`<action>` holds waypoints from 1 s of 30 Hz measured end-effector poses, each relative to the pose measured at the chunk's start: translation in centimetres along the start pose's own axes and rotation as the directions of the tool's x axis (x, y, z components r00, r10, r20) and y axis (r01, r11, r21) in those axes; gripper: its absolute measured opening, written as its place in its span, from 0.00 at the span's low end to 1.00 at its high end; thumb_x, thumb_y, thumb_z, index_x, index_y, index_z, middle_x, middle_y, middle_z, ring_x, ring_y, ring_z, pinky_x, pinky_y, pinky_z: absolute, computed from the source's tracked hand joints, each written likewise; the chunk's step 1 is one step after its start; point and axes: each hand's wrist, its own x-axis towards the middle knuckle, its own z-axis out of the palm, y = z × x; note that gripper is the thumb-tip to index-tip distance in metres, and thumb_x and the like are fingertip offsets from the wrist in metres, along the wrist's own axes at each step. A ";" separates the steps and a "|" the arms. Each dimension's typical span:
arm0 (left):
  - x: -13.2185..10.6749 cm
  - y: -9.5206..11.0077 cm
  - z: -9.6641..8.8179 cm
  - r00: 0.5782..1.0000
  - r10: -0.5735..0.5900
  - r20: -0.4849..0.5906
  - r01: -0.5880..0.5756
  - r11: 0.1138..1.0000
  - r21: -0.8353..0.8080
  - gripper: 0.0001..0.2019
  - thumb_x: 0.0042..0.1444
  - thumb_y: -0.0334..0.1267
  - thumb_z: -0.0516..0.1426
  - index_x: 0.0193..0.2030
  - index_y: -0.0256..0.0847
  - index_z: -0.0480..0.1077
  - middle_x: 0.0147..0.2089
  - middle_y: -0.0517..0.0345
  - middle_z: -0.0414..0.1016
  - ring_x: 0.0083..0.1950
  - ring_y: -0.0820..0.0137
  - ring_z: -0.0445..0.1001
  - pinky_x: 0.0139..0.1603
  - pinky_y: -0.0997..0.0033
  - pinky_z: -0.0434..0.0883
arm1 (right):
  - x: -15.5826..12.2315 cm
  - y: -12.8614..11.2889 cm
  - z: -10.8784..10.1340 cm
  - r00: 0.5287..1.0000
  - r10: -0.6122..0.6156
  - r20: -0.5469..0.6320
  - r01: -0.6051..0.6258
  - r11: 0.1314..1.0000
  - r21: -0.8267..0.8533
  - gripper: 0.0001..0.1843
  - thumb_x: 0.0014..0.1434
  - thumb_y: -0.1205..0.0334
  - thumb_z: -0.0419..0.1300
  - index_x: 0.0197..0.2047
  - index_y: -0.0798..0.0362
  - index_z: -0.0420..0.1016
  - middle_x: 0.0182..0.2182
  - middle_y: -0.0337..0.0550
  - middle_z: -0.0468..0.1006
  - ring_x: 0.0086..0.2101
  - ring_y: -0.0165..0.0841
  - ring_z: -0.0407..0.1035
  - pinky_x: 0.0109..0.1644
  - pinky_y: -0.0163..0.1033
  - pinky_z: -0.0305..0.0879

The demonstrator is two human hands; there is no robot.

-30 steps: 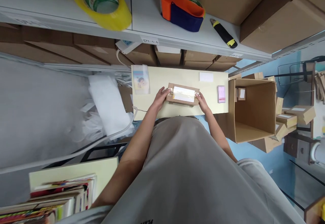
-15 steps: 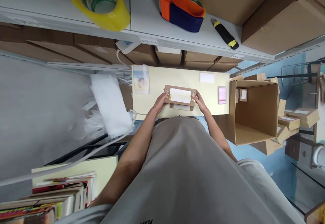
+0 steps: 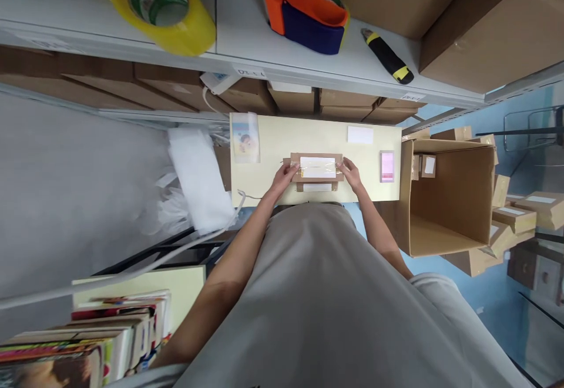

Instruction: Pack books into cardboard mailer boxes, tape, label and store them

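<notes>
A small taped cardboard box (image 3: pixel 317 175) with a white label on its face is over the pale yellow table (image 3: pixel 273 141), close to my body. My left hand (image 3: pixel 286 176) grips its left end, thumb on the upper face. At the opposite end, my right hand (image 3: pixel 349 172) has its fingers closed on the box's edge. Part of another brown piece with a white label (image 3: pixel 317 188) shows just below the box; I cannot tell whether it is separate. The undersides of the fingers are hidden.
A large open carton (image 3: pixel 449 194) stands right of the table, smaller boxes inside. On the shelf above are yellow tape (image 3: pixel 194 33), a tape dispenser (image 3: pixel 312 30) and a utility knife (image 3: pixel 388 56). White wrap (image 3: pixel 200 176) and a cable (image 3: pixel 176 250) lie left; books (image 3: pixel 118 341) stand lower left.
The box has shifted slightly right and turned, its label now lying more level. Both hands have moved along with it and keep hold of its ends. The whole view has swung slightly.
</notes>
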 end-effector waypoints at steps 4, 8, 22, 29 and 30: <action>-0.3 -0.3 0.3 0.990 0.138 -0.021 -0.138 0.990 0.030 0.38 0.54 0.66 0.74 0.63 0.44 0.80 0.66 0.43 0.85 0.71 0.46 0.80 0.76 0.44 0.75 | -0.4 0.4 0.2 0.999 0.025 -0.020 -0.024 1.000 0.015 0.58 0.56 0.24 0.74 0.76 0.55 0.75 0.70 0.65 0.80 0.69 0.55 0.76 0.76 0.60 0.73; -0.3 -0.2 0.2 0.990 0.142 -0.022 -0.140 0.988 0.069 0.37 0.56 0.65 0.73 0.64 0.43 0.80 0.66 0.42 0.85 0.69 0.47 0.82 0.76 0.45 0.76 | -0.6 0.3 0.9 1.000 0.001 -0.029 0.001 0.999 0.040 0.52 0.60 0.24 0.70 0.72 0.57 0.77 0.65 0.65 0.84 0.65 0.54 0.79 0.74 0.59 0.74; -0.2 2.6 0.6 0.916 0.356 -0.186 -0.304 0.917 0.258 0.38 0.47 0.66 0.75 0.59 0.48 0.77 0.64 0.39 0.82 0.69 0.40 0.80 0.77 0.38 0.72 | -3.3 -5.2 0.8 0.986 -0.152 -0.071 0.108 0.899 -0.424 0.32 0.72 0.38 0.62 0.68 0.52 0.77 0.66 0.61 0.84 0.61 0.52 0.81 0.72 0.61 0.76; -1.1 14.1 3.4 0.653 0.727 -0.211 -0.669 0.685 0.289 0.27 0.73 0.63 0.56 0.64 0.46 0.78 0.69 0.38 0.78 0.75 0.43 0.73 0.83 0.41 0.65 | -1.5 -15.8 0.7 0.831 -0.556 0.010 0.477 0.704 -0.527 0.40 0.75 0.32 0.53 0.75 0.52 0.74 0.72 0.66 0.77 0.73 0.61 0.69 0.83 0.72 0.59; -1.5 16.6 4.0 0.595 0.777 -0.206 -0.725 0.629 0.281 0.25 0.74 0.61 0.56 0.63 0.46 0.78 0.69 0.38 0.78 0.75 0.45 0.73 0.82 0.43 0.65 | -0.9 -18.5 0.9 0.801 -0.598 0.030 0.519 0.667 -0.534 0.40 0.76 0.34 0.52 0.76 0.53 0.72 0.74 0.67 0.74 0.75 0.60 0.66 0.84 0.72 0.56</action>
